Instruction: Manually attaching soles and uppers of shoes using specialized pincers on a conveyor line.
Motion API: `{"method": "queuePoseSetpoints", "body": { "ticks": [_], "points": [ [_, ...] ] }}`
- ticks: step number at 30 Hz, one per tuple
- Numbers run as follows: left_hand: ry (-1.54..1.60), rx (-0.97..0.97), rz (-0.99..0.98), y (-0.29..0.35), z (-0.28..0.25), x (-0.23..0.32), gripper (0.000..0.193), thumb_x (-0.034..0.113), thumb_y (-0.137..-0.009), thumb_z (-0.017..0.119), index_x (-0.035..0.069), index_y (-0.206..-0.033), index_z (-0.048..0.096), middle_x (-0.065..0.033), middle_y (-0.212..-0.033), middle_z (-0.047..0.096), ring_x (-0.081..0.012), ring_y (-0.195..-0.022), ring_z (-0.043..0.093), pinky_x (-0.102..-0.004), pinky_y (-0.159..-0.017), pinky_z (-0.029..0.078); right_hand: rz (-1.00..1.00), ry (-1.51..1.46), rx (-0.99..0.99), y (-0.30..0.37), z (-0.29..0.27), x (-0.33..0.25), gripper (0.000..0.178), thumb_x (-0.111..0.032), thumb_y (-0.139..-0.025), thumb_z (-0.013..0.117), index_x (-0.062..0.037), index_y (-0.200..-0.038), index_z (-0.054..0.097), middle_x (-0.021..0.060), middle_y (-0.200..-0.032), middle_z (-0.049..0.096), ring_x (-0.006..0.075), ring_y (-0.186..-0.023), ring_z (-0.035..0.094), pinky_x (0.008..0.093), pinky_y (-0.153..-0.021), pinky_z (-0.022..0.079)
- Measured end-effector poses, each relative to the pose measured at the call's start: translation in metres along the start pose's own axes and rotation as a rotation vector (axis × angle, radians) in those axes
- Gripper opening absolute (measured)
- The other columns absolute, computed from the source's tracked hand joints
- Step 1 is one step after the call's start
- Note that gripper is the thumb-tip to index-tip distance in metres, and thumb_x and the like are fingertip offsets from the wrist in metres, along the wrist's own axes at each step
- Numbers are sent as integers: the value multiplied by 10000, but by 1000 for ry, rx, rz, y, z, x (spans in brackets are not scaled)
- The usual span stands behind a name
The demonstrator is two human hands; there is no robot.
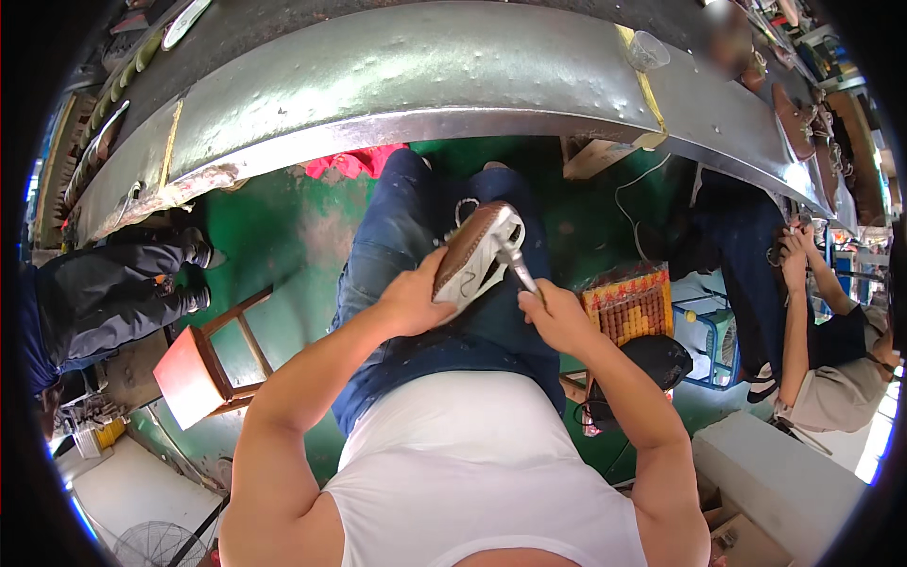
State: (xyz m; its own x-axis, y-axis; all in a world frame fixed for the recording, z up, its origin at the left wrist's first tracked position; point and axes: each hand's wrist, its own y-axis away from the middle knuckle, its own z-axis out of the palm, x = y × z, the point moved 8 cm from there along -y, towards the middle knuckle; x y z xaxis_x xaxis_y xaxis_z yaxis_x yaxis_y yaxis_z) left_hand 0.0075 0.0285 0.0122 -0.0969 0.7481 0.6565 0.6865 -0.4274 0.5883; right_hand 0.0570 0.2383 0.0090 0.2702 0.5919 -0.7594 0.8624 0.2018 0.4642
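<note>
Above my lap, my left hand is closed round the near end of a shoe that has a brown upper and a whitish underside. The shoe lies tilted, its far end pointing away from me and a little to the right. My right hand grips a hammer by its handle. The metal hammer head lies over the pale side of the shoe near its far end; whether it touches cannot be told. My left fingers are partly hidden behind the shoe.
A metal-covered workbench curves ahead, bearing a clear plastic cup and brown shoes at the right. A wooden stool stands left, a beaded seat mat right. Co-workers sit either side; one's hands show at right.
</note>
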Motion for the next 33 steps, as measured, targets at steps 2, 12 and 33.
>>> {"method": "queuePoseSetpoints", "body": {
  "ticks": [2,12,33],
  "points": [
    [-128,201,54,19,-36,17,888,149,-730,796,38,-1460,302,-213,-1130,661,-324,-1033,666,-381,-929,515,37,-190,95,12,-14,12,353,-334,-1011,512,11,-1008,583,57,-753,649,121,-705,625,287,-634,480],
    [693,266,161,-80,-48,45,413,182,-853,773,-20,-1170,602,-90,-1043,680,-128,-896,641,-294,-791,541,31,-509,-27,12,-1,37,251,-165,-932,606,14,-1105,567,47,-857,636,125,-731,610,281,-684,497],
    [133,527,184,-9,-1,11,333,293,-993,518,45,-1168,654,-200,-960,694,-325,-895,683,-402,-793,540,92,342,-461,-6,-22,-45,329,-269,-930,579,60,-929,596,276,-925,645,432,-924,633,489,-803,487]
  ]
}}
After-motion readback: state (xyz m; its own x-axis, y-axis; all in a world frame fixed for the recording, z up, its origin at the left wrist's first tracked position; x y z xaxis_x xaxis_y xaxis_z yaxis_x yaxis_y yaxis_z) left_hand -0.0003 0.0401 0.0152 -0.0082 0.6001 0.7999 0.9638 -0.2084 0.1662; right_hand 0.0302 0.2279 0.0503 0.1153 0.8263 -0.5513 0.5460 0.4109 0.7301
